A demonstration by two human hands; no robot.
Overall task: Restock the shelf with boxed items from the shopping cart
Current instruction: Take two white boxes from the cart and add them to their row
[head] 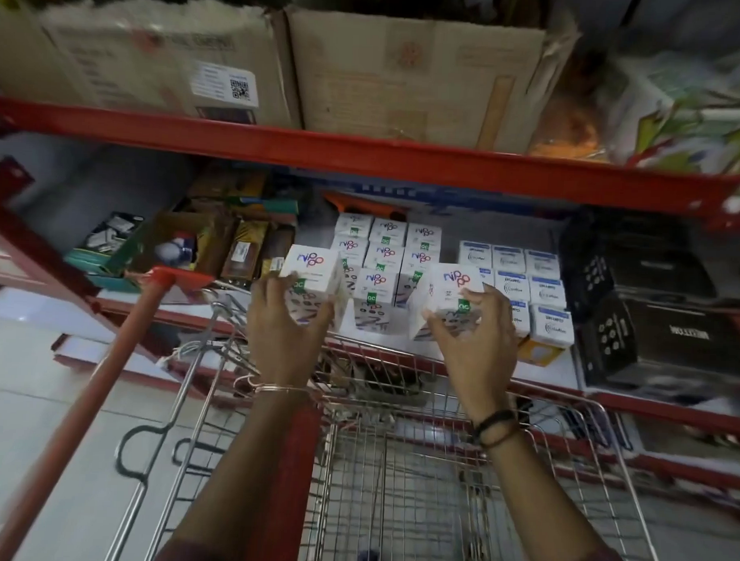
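Hands both up at shelf height over the wire shopping cart [395, 470], each gripping one white carton. Left hand [281, 319] clasps the left box [313, 284] from below and behind, fingers wrapped on its near face, box tilted slightly, held above the cart's front rim just in front of the shelf edge. Right hand [473, 338] grasps the right box [449, 302] the same way, fingers curled around the lower near corner and right side, box tilted a bit left. Both boxes carry a coloured logo on top and a small green square. Behind them on the lower shelf [558, 371] stands a block of matching white boxes [386, 255] in rows, stacked at the front. Just right of that block, a group of blue-trimmed white boxes [527, 281], touching each other. Further right, black crates [635, 331]. Left of the white block, brown cartons and mixed small goods [218, 245]. Red shelf beam [364, 158] overhead with two large cardboard cartons [283, 63] on top. Red cart handle bar [105, 376] slants at left. Cart basket looks mostly bare through the mesh; contents hard to tell. Bracelets on both wrists.
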